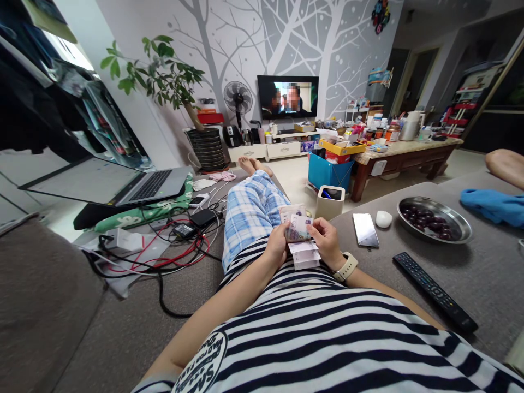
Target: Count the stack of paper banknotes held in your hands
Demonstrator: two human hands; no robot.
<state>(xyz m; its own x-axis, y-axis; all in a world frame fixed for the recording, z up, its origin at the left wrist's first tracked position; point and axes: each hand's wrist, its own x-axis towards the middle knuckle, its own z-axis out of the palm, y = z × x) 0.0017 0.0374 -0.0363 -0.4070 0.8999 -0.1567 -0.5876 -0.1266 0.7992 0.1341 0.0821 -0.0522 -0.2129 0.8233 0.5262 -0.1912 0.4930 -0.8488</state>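
I lie back on a grey sofa in a striped shirt and blue plaid trousers. Both hands meet over my lap around a small stack of banknotes (298,226). My left hand (276,244) grips the notes from the left, fingers curled. My right hand (325,240), with a pale watch at the wrist, pinches the notes from the right. More paper notes (305,255) hang below the hands against my belly.
On the sofa to my right lie a phone (365,229), a white mouse (383,219), a metal bowl of dark fruit (434,219), a black remote (434,291) and a blue cloth (493,205). To my left are a laptop (123,184) and tangled cables (164,254). A small bin (329,201) stands ahead.
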